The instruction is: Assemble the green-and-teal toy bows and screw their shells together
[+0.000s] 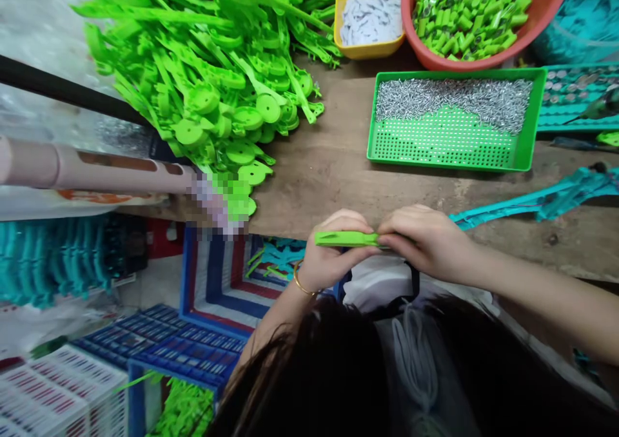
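Note:
Both hands meet at the near edge of a wooden table [338, 160]. My left hand [331, 250], with a gold bangle on its wrist, is closed around a flat green plastic piece [345, 238]. My right hand [425, 240] pinches the right end of the same piece with its fingers pressed together. The piece lies level between the hands. What the fingertips do at the joint is hidden.
A big heap of green plastic parts [213, 69] fills the table's left. A green perforated tray [454, 153] holds small metal pins. Behind it stand a yellow tub [370, 50] of white pieces and a red bowl [536, 24] of green caps. Teal parts [532, 202] lie at right. Blue crates [193, 347] sit below.

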`<control>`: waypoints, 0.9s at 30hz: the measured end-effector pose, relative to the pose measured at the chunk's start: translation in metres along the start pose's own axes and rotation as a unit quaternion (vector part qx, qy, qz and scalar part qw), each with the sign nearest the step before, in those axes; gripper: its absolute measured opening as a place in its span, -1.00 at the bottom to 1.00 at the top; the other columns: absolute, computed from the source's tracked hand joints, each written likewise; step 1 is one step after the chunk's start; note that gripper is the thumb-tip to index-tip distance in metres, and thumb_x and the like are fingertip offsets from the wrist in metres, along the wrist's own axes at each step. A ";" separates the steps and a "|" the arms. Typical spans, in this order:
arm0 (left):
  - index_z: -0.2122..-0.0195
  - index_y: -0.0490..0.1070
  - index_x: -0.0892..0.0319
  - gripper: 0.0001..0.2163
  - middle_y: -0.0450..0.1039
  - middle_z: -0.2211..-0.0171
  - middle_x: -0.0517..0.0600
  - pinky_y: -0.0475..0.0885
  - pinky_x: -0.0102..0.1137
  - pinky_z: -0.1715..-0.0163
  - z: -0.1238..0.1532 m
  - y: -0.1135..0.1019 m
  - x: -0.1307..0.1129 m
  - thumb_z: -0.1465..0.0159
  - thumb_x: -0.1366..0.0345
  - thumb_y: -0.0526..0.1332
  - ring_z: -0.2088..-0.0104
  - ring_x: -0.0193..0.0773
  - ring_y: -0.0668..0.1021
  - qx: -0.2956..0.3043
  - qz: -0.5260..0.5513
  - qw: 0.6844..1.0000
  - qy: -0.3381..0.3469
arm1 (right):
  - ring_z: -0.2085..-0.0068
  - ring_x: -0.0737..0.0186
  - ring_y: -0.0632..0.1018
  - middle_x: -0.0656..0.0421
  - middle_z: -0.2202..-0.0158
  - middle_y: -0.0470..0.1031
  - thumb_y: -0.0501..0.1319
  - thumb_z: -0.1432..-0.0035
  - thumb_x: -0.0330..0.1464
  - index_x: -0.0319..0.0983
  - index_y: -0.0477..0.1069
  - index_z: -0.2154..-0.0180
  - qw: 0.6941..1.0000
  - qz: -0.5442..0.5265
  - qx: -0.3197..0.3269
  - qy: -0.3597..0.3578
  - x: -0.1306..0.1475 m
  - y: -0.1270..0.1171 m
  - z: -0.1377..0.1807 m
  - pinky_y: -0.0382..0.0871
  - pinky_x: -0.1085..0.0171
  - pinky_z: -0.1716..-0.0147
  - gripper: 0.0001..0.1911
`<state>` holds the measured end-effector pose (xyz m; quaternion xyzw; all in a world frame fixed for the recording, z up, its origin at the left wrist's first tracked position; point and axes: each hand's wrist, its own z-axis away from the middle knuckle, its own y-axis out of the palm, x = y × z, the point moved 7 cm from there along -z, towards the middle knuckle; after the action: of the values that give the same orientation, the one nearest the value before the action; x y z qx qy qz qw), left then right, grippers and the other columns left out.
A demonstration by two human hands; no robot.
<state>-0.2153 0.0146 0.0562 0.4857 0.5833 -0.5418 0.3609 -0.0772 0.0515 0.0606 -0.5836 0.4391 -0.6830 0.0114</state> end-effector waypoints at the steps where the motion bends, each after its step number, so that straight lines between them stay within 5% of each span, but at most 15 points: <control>1: 0.27 0.53 0.15 -0.81 0.54 0.34 -0.04 0.48 -0.38 0.25 0.000 0.001 0.000 -0.10 0.31 0.46 0.28 -0.29 0.56 0.000 -0.004 1.000 0.005 | 0.32 0.26 0.51 0.15 0.36 0.54 0.07 -0.35 -0.30 -0.24 0.42 0.29 1.000 0.007 -0.005 -0.004 0.003 0.001 -0.002 0.27 0.27 0.26 -0.77; 6: 0.28 0.52 0.15 -0.81 0.54 0.36 -0.05 0.48 -0.40 0.26 0.001 0.001 -0.001 -0.10 0.32 0.46 0.30 -0.31 0.56 0.006 -0.001 1.000 0.023 | 0.32 0.24 0.50 0.13 0.39 0.52 0.03 -0.36 -0.30 -0.25 0.42 0.33 0.998 0.036 0.038 -0.022 0.005 0.001 -0.008 0.25 0.25 0.24 -0.72; 11: 0.28 0.54 0.14 -0.83 0.55 0.33 -0.02 0.48 -0.37 0.22 0.002 -0.003 0.009 -0.11 0.34 0.45 0.26 -0.28 0.57 -0.003 0.022 1.000 -0.001 | 0.23 0.12 0.54 0.07 0.30 0.58 0.17 -0.28 -0.13 -0.25 0.48 0.16 0.984 0.133 0.114 -0.021 -0.016 -0.015 0.013 0.23 0.12 0.06 -0.67; 14: 0.21 0.52 0.14 -0.73 0.53 0.28 0.00 0.49 -0.32 0.18 0.002 0.010 0.023 -0.09 0.23 0.47 0.21 -0.24 0.57 0.000 0.093 0.996 -0.013 | 0.25 0.12 0.53 0.05 0.32 0.57 0.12 -0.31 -0.21 -0.27 0.50 0.19 0.973 0.190 0.134 -0.008 -0.023 -0.020 0.026 0.22 0.14 0.11 -0.70; 17: 0.14 0.49 0.14 -0.58 0.52 0.22 0.02 0.49 -0.30 0.15 0.003 0.037 0.033 -0.02 0.12 0.50 0.16 -0.21 0.57 0.013 0.131 0.991 -0.008 | 0.28 0.14 0.50 0.05 0.34 0.55 0.07 -0.33 -0.25 -0.30 0.51 0.21 0.972 0.203 0.117 -0.019 -0.019 -0.019 0.028 0.21 0.16 0.19 -0.69; 22: 0.24 0.47 0.16 -0.79 0.54 0.29 -0.02 0.50 -0.35 0.18 0.004 0.057 0.030 -0.14 0.30 0.43 0.22 -0.28 0.59 -0.057 0.091 0.993 0.040 | 0.33 0.15 0.46 0.05 0.40 0.51 0.02 -0.35 -0.25 -0.33 0.52 0.23 0.972 0.217 0.075 -0.052 -0.013 -0.015 0.026 0.21 0.16 0.19 -0.63; 27: 0.25 0.46 0.19 -0.67 0.52 0.27 0.00 0.50 -0.34 0.18 0.005 0.061 0.047 -0.10 0.11 0.45 0.23 -0.26 0.57 -0.081 0.134 0.985 -0.074 | 0.32 0.18 0.47 0.05 0.38 0.56 0.02 -0.36 -0.24 -0.33 0.53 0.22 0.972 0.216 0.066 -0.068 -0.016 -0.023 0.021 0.21 0.14 0.09 -0.62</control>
<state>-0.1697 0.0146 -0.0060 0.4870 0.5264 -0.4738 0.5111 -0.0439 0.0618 0.0612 -0.5177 0.5071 -0.6507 0.2271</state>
